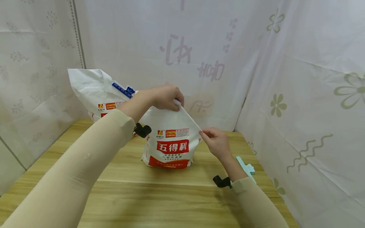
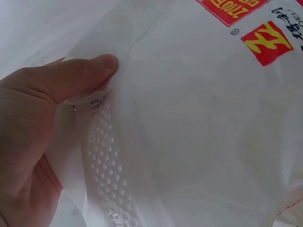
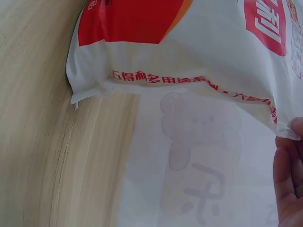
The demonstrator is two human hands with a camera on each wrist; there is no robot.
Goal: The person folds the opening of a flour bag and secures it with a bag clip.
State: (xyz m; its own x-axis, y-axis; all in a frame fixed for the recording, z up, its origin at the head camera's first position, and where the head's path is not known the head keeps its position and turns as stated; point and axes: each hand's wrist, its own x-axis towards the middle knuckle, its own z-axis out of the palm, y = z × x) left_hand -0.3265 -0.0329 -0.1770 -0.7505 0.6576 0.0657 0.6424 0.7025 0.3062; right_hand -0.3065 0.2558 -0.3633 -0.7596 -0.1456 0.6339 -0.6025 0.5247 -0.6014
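A white flour bag (image 1: 171,120) with red labels stands upright in the middle of the wooden table. My left hand (image 1: 168,96) pinches its folded top edge. With thumb and fingers, my right hand (image 1: 216,142) pinches the bag's right edge, lower down where the top slants. In the left wrist view, the left thumb (image 2: 87,75) presses on the white plastic beside a dotted, embossed strip (image 2: 108,165). The right wrist view shows the right fingertips (image 3: 286,175) at the bag's corner, with red lettering along its side (image 3: 165,78).
Behind my left forearm stands a second white flour bag (image 1: 88,85), closed by a blue sealing clip (image 1: 123,89). A pale turquoise clip (image 1: 247,167) lies on the table (image 1: 159,202) beside my right wrist. Patterned curtains (image 1: 313,95) enclose the back and sides.
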